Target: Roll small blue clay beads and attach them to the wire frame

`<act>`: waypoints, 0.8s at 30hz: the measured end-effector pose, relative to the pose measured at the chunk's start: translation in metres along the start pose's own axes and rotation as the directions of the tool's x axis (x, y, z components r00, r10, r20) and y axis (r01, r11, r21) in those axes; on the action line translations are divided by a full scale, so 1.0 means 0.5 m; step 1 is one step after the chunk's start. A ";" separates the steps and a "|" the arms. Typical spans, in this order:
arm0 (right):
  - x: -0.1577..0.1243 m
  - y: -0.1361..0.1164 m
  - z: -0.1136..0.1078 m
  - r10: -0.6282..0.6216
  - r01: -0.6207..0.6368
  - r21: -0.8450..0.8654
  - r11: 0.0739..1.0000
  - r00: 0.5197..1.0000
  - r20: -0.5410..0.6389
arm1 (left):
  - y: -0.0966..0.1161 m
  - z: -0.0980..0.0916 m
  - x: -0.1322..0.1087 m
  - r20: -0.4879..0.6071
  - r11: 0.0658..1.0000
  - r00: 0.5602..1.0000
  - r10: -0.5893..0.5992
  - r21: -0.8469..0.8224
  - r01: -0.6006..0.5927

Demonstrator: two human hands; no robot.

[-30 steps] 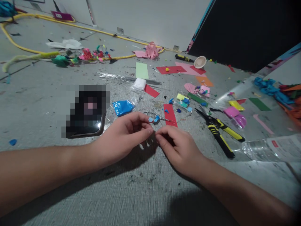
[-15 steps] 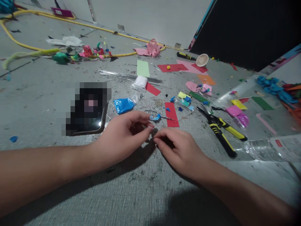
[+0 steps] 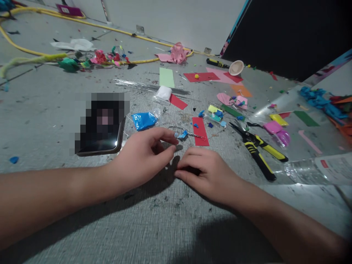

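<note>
My left hand [image 3: 147, 156] is half curled, thumb and fingertips slightly apart, with nothing visible between them. Just beyond its index finger lies a thin wire with bright blue clay [image 3: 182, 135] on it; whether the finger touches it I cannot tell. The wire's far end crosses a red paper strip [image 3: 200, 137]. Low against the grey floor, my right hand [image 3: 207, 170] has thumb and index finger pressed together. Anything in that pinch is hidden or too small to make out. A packet of blue clay [image 3: 144, 121] sits behind my left hand.
A partly blurred phone [image 3: 106, 139] lies at left. Black-and-yellow pliers [image 3: 257, 148] and a clear plastic bottle [image 3: 302, 171] lie to the right. Behind are a bundle of wires [image 3: 137, 85], a white clay packet [image 3: 164, 93], paper strips and a yellow cable [image 3: 107, 31].
My right fingertips have moved slightly left and closer to me, with index and thumb still together. The left hand keeps its place by the wire. The whole view has shifted a little.
</note>
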State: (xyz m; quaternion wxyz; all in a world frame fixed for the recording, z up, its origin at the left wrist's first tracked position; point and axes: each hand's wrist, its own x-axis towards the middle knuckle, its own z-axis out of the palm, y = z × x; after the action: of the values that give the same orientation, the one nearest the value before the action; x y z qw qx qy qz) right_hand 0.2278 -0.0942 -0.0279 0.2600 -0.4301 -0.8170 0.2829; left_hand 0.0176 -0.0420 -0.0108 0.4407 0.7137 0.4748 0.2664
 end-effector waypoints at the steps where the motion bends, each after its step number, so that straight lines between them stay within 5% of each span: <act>1: 0.002 0.002 -0.001 0.013 -0.013 0.018 1.000 1.000 -0.009 | 0.000 0.000 0.000 0.000 1.000 1.000 0.007 -0.003 -0.007; 10: 0.007 0.010 -0.001 0.175 -0.181 -0.080 0.980 0.981 -0.078 | -0.005 0.002 0.003 0.017 0.998 0.998 0.056 -0.003 -0.056; 18: 0.002 -0.008 -0.006 0.065 -0.059 -0.109 0.992 0.996 0.057 | 0.000 0.003 -0.001 0.033 0.997 0.997 0.064 0.028 -0.065; 24: 0.014 0.015 -0.004 0.267 -0.275 -0.129 0.953 0.961 -0.077 | -0.006 -0.003 0.009 0.119 0.959 0.981 0.155 0.220 -0.178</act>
State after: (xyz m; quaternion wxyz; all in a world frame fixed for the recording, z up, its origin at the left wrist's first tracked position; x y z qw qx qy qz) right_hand 0.2300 -0.0843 -0.0302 0.2121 -0.5631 -0.7598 0.2460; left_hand 0.0170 -0.0367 -0.0132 0.3545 0.8099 0.4177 0.2096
